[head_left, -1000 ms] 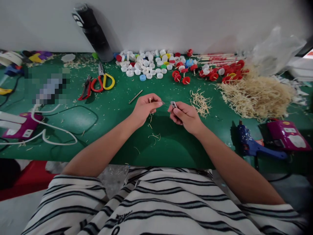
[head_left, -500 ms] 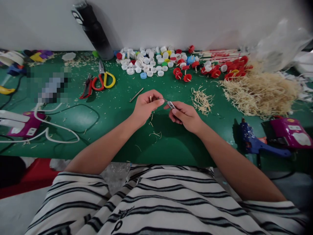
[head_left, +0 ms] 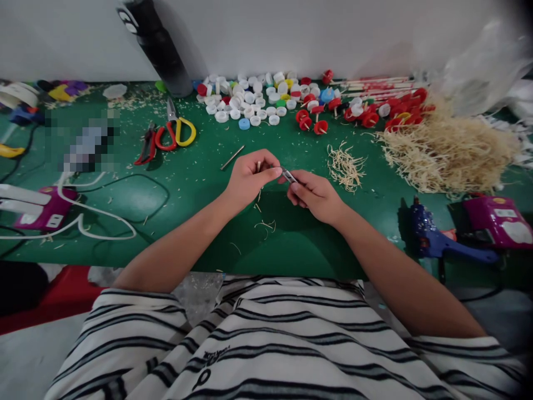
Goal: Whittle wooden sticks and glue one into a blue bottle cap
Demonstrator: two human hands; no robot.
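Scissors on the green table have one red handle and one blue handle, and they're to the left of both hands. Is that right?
Not quite. The head view shows the scissors with a red handle and a yellow handle, not blue. They are left of both hands.

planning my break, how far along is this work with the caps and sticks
Apparently done: several red round plastic caps with pale sticks through them. In hand: the left hand holds a short pale stick; the right hand holds a small silver metal tool at the left fingertips. Probably left: the loose white round plastic caps, which show no sticks.
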